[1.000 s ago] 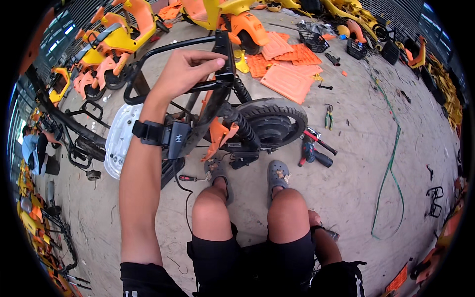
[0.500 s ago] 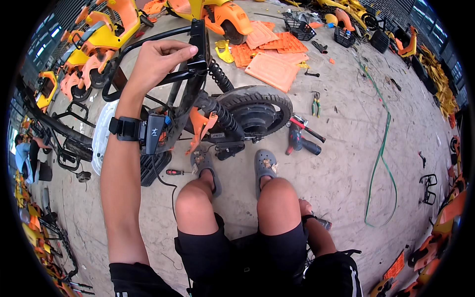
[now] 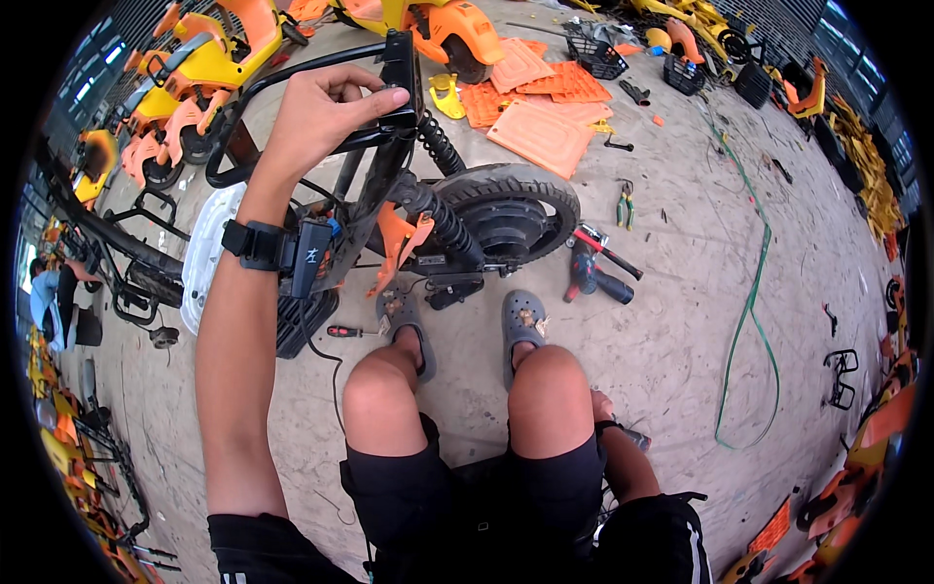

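Observation:
My left hand is at the top of a stripped scooter's black frame, its fingers curled and the thumb lying along the frame's edge. Whether anything small sits between the fingers is hidden. Below it are a coil shock absorber and the rear wheel. An orange plastic piece hangs beside the shock. My right hand is low beside my right knee, its fingers mostly hidden. A small dark object with a reddish end shows next to it, and I cannot tell whether the hand holds it.
Right of the wheel lie a power drill, a hammer and green-handled pliers. A screwdriver is by my left foot. Orange panels lie beyond the wheel; a green strap trails on the right. Another person is far left.
My left hand stays at the frame, its fingers bent slightly more. The view has shifted a little. My right hand looks the same.

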Demonstrator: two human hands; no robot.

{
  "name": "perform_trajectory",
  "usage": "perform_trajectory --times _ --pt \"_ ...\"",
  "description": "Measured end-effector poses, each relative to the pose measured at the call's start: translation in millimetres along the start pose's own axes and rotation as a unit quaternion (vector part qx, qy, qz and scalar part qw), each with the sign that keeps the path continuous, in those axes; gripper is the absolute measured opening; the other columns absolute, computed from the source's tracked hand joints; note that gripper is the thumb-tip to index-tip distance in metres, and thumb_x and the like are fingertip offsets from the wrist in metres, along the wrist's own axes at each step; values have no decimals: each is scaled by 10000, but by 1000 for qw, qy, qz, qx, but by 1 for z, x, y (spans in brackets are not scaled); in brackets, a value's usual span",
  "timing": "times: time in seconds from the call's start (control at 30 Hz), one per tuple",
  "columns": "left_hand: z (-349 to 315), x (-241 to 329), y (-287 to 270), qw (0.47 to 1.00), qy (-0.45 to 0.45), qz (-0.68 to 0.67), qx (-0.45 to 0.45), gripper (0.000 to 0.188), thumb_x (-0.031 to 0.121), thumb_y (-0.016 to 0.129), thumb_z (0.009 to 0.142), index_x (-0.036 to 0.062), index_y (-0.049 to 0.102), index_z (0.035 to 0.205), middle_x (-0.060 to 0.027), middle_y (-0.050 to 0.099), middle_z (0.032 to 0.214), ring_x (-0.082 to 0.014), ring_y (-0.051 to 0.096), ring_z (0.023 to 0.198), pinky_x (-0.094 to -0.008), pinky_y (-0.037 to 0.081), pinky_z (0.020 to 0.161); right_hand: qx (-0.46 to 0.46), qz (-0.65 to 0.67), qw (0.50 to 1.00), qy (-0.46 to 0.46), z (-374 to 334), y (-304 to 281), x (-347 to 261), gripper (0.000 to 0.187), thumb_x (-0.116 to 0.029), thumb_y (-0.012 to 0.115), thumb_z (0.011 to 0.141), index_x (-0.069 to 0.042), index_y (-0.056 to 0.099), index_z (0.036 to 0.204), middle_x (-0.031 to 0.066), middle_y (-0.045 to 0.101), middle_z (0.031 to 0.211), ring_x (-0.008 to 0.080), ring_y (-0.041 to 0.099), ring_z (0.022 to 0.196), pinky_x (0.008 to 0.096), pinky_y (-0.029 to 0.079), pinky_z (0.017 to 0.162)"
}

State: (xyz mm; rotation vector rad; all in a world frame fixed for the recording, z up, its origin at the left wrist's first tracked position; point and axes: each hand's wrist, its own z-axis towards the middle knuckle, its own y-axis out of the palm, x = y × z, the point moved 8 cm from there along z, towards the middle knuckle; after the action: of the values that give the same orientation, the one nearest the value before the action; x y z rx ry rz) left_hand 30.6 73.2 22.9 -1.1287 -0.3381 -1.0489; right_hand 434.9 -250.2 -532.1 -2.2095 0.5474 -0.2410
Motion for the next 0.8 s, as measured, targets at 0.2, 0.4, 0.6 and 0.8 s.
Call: perform_trajectory --times 0.2,0.4,0.6,0.8 --pt "2 7 3 1000 -1 -23 4 336 277 825 774 -23 728 890 55 533 607 -15 427 558 -206 296 493 6 -10 1000 7 3 -4 5 281 -263 600 854 -62 718 1011 173 704 1058 318 678 1022 407 552 844" --pt "1 -5 -9 999 -29 -19 -19 325 268 811 794 -22 746 926 -15 679 745 -43 538 633 -214 421 574 -1 19 1000 7 -4 -16 -5 301 -287 607 854 -51 735 989 185 697 1073 328 670 1036 413 546 866" --pt "5 10 0 995 -41 -68 -60 295 261 785 813 12 755 969 -45 704 759 -73 585 636 -236 475 604 60 77 995 3 24 7 21 298 -264 534 910 -47 712 1012 175 701 1053 330 679 1005 422 556 845" --pt "1 9 2 989 -10 -122 -87 302 248 762 802 35 751 1016 -43 688 770 -81 588 693 -245 473 652 67 2 998 -14 39 2 -1 287 -253 527 913 -48 709 998 169 703 1037 327 683 988 420 560 829"
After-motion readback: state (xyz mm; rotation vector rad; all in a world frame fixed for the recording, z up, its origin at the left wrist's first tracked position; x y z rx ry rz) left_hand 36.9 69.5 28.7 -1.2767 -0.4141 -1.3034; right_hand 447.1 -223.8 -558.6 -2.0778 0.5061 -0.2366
